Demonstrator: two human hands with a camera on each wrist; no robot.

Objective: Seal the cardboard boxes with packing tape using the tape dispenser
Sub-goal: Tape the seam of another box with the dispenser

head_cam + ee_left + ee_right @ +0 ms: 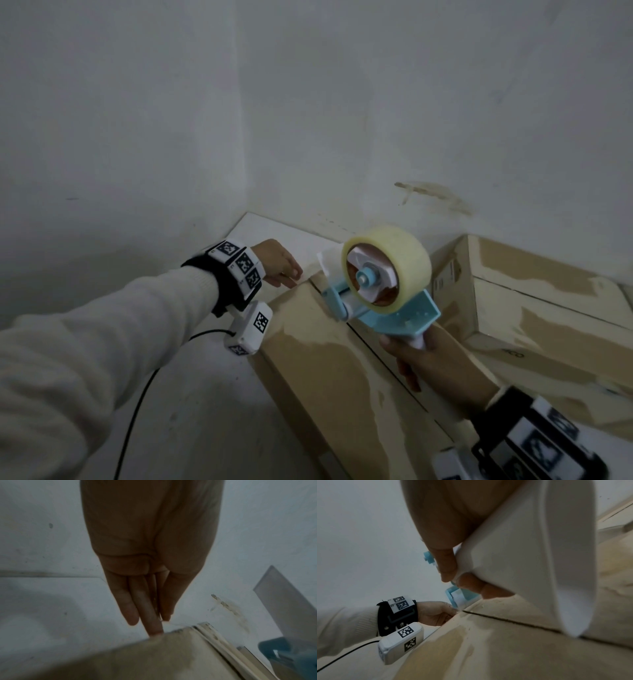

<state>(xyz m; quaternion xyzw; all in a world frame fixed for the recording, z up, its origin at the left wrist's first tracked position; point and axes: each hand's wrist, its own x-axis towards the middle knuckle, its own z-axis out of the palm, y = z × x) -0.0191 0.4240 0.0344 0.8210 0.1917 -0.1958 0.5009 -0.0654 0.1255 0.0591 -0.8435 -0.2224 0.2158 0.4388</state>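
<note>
A long cardboard box (325, 363) lies on the white floor with its centre seam (513, 622) untaped. My left hand (287, 274) reaches to the box's far end; its straight fingers (154, 628) press down at the top edge there, beside a whitish scrap that may be the tape end. My right hand (411, 356) grips the white handle (522, 547) of the blue tape dispenser (394, 308). The dispenser carries a full roll of clear tape (387, 253), and its front (462, 597) sits over the seam near the far end, close to the left fingers.
A second, taller cardboard box (531, 308) stands to the right against the wall. White walls meet in a corner (243, 171) just beyond the box's far end. A black cable (137, 411) runs from the left wrist camera across the floor.
</note>
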